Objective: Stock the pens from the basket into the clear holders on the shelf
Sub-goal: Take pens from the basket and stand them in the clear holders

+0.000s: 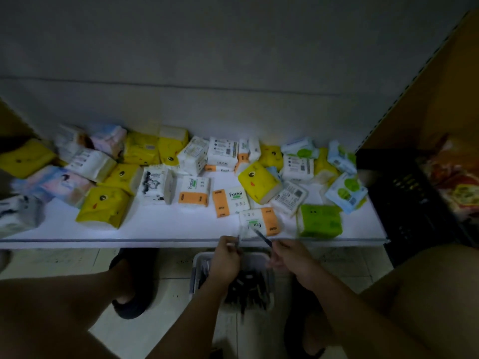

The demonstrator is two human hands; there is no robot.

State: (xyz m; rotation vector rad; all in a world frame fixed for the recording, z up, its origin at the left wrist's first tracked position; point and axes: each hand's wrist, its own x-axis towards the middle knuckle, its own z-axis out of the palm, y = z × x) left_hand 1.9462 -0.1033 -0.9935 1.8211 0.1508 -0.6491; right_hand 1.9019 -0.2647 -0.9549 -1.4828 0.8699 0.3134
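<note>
A grey basket [199, 263] full of dark pens [248, 288] sits on the tiled floor just below the white shelf's [155, 226] front edge. My left hand [225, 257] hovers over the basket and grips a small pale thing, possibly a pen, near the shelf edge. My right hand [290, 257] holds a dark pen [261, 235] whose tip points up and left over the shelf edge. No clear holders are visible on the shelf.
Many tissue packs cover the shelf, among them a yellow pack [103, 207], an orange-and-white pack [259, 220] and a green pack [320, 220] close to my hands. A black crate [407, 198] stands at the right. My knees and sandalled feet flank the basket.
</note>
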